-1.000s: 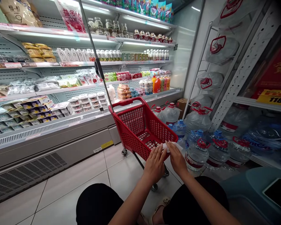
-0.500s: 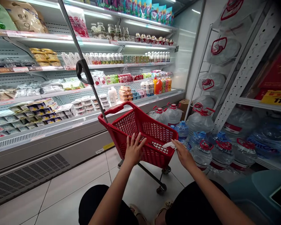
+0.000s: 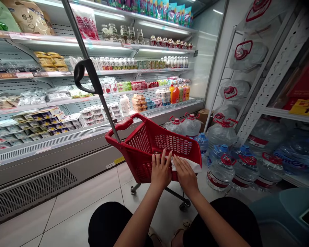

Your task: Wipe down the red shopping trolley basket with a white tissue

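Note:
A red plastic shopping cart [image 3: 139, 164] stands in front of me, its basket turned to the right. My left hand [image 3: 161, 171] lies against the near side of the basket, fingers spread and holding nothing. Close beside it, my right hand [image 3: 185, 171] keeps a white cloth [image 3: 193, 165] pressed under its straightened fingers on the basket's near upper rim. Part of the cloth sticks out to the right, past the fingers. Both hands hide some of the basket's near wall.
A lit refrigerated shelf [image 3: 92, 132] with dairy tubs, bottles and packets runs along the left and back. Several large water bottles [image 3: 220, 173] stand on the floor at right, beside a white rack [image 3: 270, 72]. A black handle [image 3: 89, 77] sits on the cart's upright pole.
My right hand has moved left with the cloth along the basket rim, now beside my left hand. The left hand has shifted slightly right. The cart has turned a little.

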### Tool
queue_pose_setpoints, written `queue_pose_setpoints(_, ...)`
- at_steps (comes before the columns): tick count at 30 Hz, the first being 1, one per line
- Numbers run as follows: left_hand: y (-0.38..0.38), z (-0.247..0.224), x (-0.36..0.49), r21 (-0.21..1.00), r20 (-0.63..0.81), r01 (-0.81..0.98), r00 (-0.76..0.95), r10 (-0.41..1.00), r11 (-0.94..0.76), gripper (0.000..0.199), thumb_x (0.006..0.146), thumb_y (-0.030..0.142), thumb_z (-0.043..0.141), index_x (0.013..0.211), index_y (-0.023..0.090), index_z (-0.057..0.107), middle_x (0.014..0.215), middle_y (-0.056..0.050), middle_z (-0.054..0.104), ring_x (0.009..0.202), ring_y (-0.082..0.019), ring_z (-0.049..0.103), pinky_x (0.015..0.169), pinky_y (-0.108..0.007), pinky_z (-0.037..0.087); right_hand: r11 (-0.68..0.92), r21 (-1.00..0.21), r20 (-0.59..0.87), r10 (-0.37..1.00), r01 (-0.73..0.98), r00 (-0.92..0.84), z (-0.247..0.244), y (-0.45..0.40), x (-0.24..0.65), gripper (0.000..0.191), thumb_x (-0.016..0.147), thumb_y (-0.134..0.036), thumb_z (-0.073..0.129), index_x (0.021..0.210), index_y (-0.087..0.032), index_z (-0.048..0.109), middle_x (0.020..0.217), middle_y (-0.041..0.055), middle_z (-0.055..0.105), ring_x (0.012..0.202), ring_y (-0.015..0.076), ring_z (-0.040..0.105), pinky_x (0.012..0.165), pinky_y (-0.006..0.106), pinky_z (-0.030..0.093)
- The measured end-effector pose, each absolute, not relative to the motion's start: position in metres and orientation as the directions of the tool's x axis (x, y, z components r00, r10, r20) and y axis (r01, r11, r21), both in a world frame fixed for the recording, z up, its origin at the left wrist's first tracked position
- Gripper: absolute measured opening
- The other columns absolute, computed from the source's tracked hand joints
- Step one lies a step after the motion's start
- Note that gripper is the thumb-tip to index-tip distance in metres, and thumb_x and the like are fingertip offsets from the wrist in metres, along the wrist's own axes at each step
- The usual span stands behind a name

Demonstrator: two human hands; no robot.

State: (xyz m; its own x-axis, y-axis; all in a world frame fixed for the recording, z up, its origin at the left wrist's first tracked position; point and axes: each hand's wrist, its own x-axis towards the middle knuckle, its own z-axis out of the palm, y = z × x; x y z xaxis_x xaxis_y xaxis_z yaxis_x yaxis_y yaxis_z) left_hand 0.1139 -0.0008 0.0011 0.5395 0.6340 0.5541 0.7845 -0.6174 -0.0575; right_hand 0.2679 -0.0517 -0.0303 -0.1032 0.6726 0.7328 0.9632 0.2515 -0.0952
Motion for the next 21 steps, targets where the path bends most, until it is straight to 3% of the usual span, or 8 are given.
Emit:
queue_pose_setpoints(3, 0.001, 0.008, 0.110, -0.102, 0.532, 0.742, 0.604, 0.593, -0.663, 0.099, 0.084, 0.027, 0.060, 0.168, 0.020, 0.009, 0.174, -0.009, 0.016, 0.148, -0.035, 0.038, 0.127, -0.056, 0.020, 0.257, -0.075, 0.695, 0.706, 0.964, -0.135, -0.027, -0.048, 0.281, 0.077, 0.093, -0.002, 0.038, 0.166, -0.027, 0.025, 0.160, 0.0047, 0.047, 0.144, 0.0240, 0.050, 0.119, 0.047, 0.041)
queue_pose_setpoints(6, 0.009, 0.022, 0.089, -0.154, 0.515, 0.706, 0.655, 0.554, -0.692, 0.089, 0.089, 0.024, 0.056, 0.167, 0.019, 0.014, 0.174, -0.007, 0.018, 0.155, -0.026, 0.031, 0.128, -0.042, 0.024, 0.284, -0.146, 0.632, 0.764, 0.948, -0.131, -0.028, -0.053, 0.321, 0.080, 0.089, 0.000, 0.038, 0.161, -0.033, 0.035, 0.159, -0.0005, 0.049, 0.141, 0.0209, 0.053, 0.115, 0.044, 0.046)
queue_pose_setpoints(9, 0.020, 0.035, 0.062, -0.144, 0.571, 0.780, 0.568, 0.593, -0.609, 0.080, 0.089, 0.021, 0.061, 0.163, 0.026, 0.032, 0.173, -0.005, 0.022, 0.158, -0.031, 0.025, 0.130, -0.052, 0.020, 0.321, -0.303, 0.601, 0.795, 0.897, -0.081, -0.034, -0.059, 0.371, 0.074, 0.088, -0.004, 0.038, 0.155, -0.034, 0.046, 0.156, -0.0017, 0.053, 0.138, 0.0194, 0.056, 0.111, 0.042, 0.050)
queue_pose_setpoints(13, 0.024, 0.040, 0.052, -0.151, 0.580, 0.812, 0.535, 0.615, -0.564, 0.077, 0.090, 0.016, 0.057, 0.162, 0.031, 0.034, 0.168, -0.005, 0.036, 0.151, -0.034, 0.038, 0.130, -0.061, 0.013, 0.284, -0.411, 0.603, 0.798, 0.867, 0.024, -0.046, -0.062, 0.406, 0.056, 0.096, -0.017, 0.042, 0.148, -0.033, 0.057, 0.143, 0.0015, 0.066, 0.128, 0.0237, 0.065, 0.104, 0.043, 0.056)
queue_pose_setpoints(17, 0.015, 0.035, 0.070, -0.128, 0.569, 0.831, 0.508, 0.647, -0.541, 0.082, 0.089, 0.019, 0.058, 0.165, 0.029, 0.028, 0.169, -0.006, 0.034, 0.145, -0.037, 0.043, 0.128, -0.066, 0.012, 0.171, -0.337, 0.701, 0.702, 0.926, 0.125, -0.050, -0.060, 0.376, 0.061, 0.097, -0.012, 0.040, 0.156, -0.026, 0.048, 0.144, 0.0073, 0.064, 0.131, 0.0267, 0.062, 0.110, 0.049, 0.052)
queue_pose_setpoints(21, 0.003, 0.034, 0.089, -0.119, 0.559, 0.833, 0.506, 0.657, -0.540, 0.089, 0.088, 0.019, 0.057, 0.168, 0.026, 0.018, 0.172, -0.006, 0.023, 0.147, -0.038, 0.040, 0.128, -0.065, 0.011, 0.269, -0.191, 0.756, 0.653, 0.944, -0.033, -0.035, -0.042, 0.301, 0.075, 0.093, -0.001, 0.035, 0.164, -0.025, 0.031, 0.152, 0.0073, 0.057, 0.140, 0.0246, 0.055, 0.118, 0.048, 0.045)
